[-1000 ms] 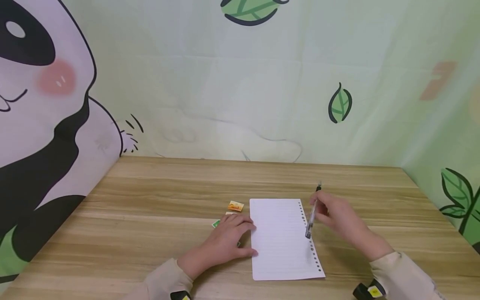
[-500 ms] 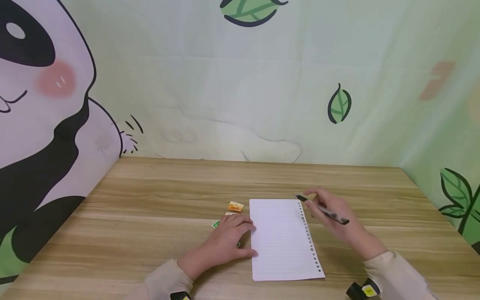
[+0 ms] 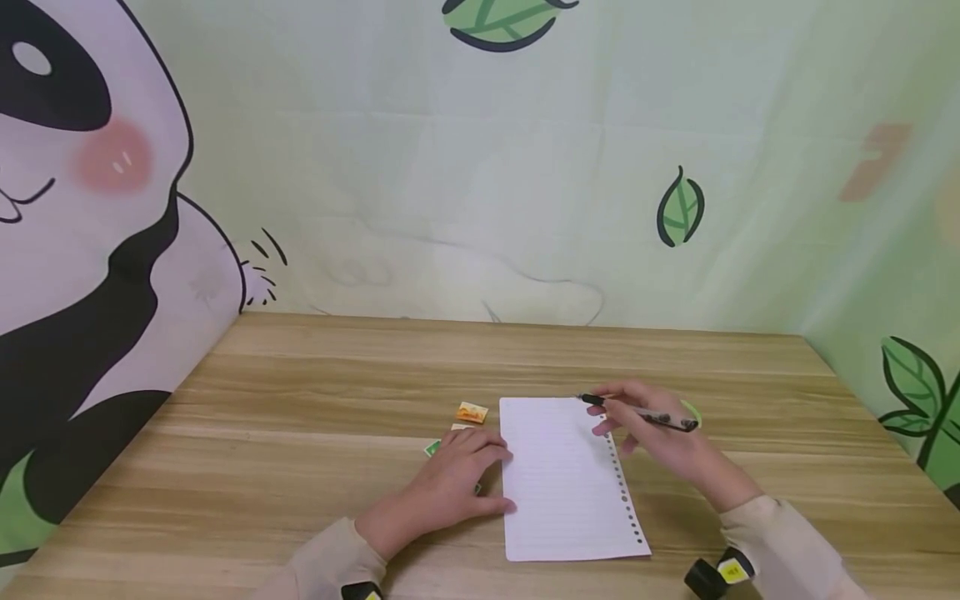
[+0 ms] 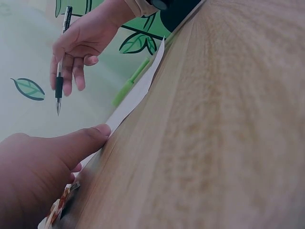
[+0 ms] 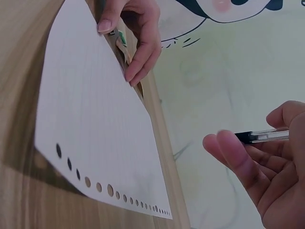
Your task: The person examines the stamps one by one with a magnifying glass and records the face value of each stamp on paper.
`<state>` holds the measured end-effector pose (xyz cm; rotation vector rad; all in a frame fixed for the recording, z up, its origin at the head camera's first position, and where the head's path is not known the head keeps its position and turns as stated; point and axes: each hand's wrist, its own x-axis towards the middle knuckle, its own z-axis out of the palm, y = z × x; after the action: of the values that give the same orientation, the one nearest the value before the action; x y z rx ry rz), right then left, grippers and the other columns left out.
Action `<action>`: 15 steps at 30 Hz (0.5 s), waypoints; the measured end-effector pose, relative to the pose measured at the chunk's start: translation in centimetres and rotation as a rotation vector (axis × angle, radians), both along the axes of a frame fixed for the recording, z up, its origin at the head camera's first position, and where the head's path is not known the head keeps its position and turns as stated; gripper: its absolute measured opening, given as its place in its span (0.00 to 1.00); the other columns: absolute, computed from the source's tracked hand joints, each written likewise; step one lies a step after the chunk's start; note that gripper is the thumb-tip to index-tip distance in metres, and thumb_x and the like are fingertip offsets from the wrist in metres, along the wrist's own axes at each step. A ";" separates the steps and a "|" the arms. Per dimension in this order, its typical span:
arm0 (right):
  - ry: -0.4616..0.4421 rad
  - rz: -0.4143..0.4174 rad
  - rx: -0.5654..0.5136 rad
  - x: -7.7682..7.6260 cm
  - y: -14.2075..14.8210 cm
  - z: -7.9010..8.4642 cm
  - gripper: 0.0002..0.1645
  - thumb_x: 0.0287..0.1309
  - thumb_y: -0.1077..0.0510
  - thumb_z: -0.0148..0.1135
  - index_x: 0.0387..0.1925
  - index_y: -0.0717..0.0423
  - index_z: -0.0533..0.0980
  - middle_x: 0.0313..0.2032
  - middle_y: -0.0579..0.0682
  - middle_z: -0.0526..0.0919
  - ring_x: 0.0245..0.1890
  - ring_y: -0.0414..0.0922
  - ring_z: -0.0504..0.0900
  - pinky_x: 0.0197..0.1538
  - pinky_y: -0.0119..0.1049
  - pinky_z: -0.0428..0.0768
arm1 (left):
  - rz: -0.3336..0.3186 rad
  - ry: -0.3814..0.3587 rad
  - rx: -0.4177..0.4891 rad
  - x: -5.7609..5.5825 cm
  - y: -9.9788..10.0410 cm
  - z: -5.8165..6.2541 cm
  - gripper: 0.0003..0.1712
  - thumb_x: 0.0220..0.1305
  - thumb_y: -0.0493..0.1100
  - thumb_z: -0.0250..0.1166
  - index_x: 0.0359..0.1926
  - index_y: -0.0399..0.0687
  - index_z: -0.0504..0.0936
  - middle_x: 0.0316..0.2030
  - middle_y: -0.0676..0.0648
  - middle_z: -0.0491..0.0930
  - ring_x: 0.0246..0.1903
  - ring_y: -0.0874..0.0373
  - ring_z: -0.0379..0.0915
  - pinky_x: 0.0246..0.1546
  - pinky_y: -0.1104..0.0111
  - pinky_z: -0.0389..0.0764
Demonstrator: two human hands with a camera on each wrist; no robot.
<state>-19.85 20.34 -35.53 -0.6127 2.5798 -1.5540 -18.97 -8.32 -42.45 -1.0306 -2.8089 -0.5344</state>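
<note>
A lined loose-leaf sheet (image 3: 562,492) lies on the wooden table, its punched holes running down the right side. At its left edge rests my left hand (image 3: 450,477), with the thumb and fingertips touching the margin. My right hand (image 3: 660,429) holds a clear gel pen (image 4: 59,87) with a black grip between thumb and fingers, raised above the sheet's upper right corner. In the left wrist view, the pen's bare metal tip points down, apart from the paper. The right wrist view shows the thumb and index finger at the black part of the pen.
Small printed stickers or cards lie beside and partly under the left hand, among them an orange one (image 3: 472,412) and a green one (image 3: 432,448). A bright green slim object (image 4: 128,88) lies beyond the sheet, mostly hidden by the right hand in the head view. A cartoon-printed backdrop (image 3: 450,208) stands behind the table.
The pen has turned in my right hand from tip-up and steep to nearly level, tip leftward. The right hand has shifted left over the sheet, uncovering some green behind it. My left hand stays put.
</note>
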 end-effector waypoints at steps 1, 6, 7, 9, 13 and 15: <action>-0.014 0.006 -0.003 -0.1 -0.1 0.0 0.19 0.69 0.59 0.50 0.55 0.67 0.70 0.46 0.67 0.81 0.38 0.40 0.85 0.29 0.38 0.84 | 0.002 -0.002 -0.002 0.0 0.0 0.0 0.32 0.53 0.62 0.69 0.53 0.48 0.79 0.56 0.50 0.75 0.60 0.53 0.67 0.65 0.52 0.66; -0.036 0.030 -0.019 -0.7 -0.8 -0.2 0.15 0.64 0.60 0.56 0.47 0.67 0.72 0.34 0.62 0.80 0.29 0.44 0.82 0.24 0.37 0.82 | 0.009 -0.012 -0.003 0.0 0.0 0.0 0.32 0.53 0.62 0.70 0.53 0.48 0.79 0.56 0.51 0.75 0.60 0.53 0.67 0.64 0.52 0.66; -0.036 0.031 -0.018 -0.8 -0.9 -0.2 0.14 0.64 0.60 0.57 0.45 0.67 0.72 0.31 0.60 0.79 0.27 0.44 0.81 0.24 0.36 0.82 | 0.010 -0.012 -0.004 0.0 0.1 -0.1 0.32 0.53 0.61 0.70 0.53 0.49 0.79 0.56 0.51 0.75 0.60 0.53 0.67 0.64 0.53 0.66; -0.040 0.041 -0.021 -1.1 -1.3 -0.2 0.13 0.63 0.60 0.58 0.43 0.67 0.71 0.29 0.58 0.77 0.25 0.44 0.79 0.23 0.35 0.81 | 0.010 -0.012 -0.002 -0.1 0.1 -0.1 0.32 0.52 0.62 0.70 0.53 0.49 0.79 0.56 0.51 0.75 0.60 0.53 0.67 0.64 0.53 0.66; -0.086 0.051 -0.002 -1.5 -2.1 -0.2 0.13 0.65 0.60 0.56 0.45 0.67 0.71 0.29 0.57 0.77 0.24 0.45 0.79 0.23 0.34 0.81 | 0.009 0.000 -0.002 -0.1 0.1 -0.2 0.32 0.52 0.62 0.69 0.53 0.49 0.79 0.55 0.51 0.76 0.60 0.53 0.67 0.64 0.54 0.66; -0.122 0.063 0.003 -1.6 -2.5 -0.1 0.15 0.66 0.60 0.54 0.47 0.68 0.71 0.31 0.60 0.78 0.26 0.44 0.80 0.25 0.35 0.82 | 0.009 0.004 -0.003 -0.1 0.1 -0.2 0.32 0.52 0.62 0.69 0.52 0.49 0.79 0.55 0.51 0.76 0.59 0.53 0.68 0.63 0.54 0.66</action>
<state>-21.48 17.80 -35.65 -0.5747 2.4494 -1.5186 -19.06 -8.21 -42.64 -1.0184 -2.8103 -0.5269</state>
